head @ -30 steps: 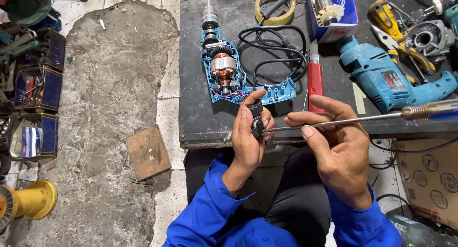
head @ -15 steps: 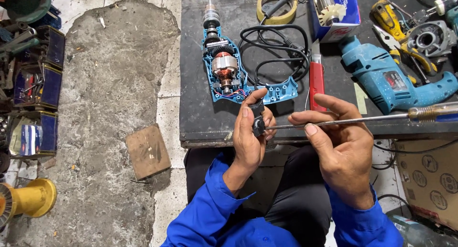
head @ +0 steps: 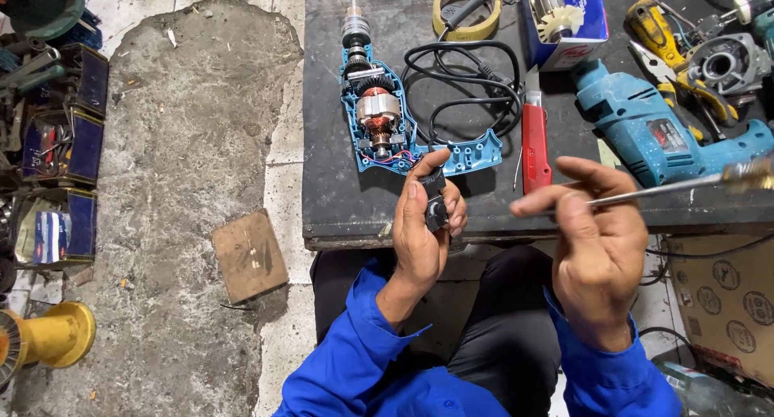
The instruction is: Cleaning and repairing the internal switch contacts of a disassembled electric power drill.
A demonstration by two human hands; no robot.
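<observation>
Small black switch block: pinched in your left hand over the dark bench's front edge | right hand: closed on thin metal screwdriver shaft, clear gap between | opened blue drill half-shell just beyond.

Bright even daylight, soft shadows, sharp focus, slight edge distortion.

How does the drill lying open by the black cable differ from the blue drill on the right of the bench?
The opened drill has its cover off, baring the copper-wound motor and wires; the blue drill is closed in its casing. The opened drill points away from the person; the blue drill lies slantwise. Both have blue housings and rest on the dark bench.
</observation>
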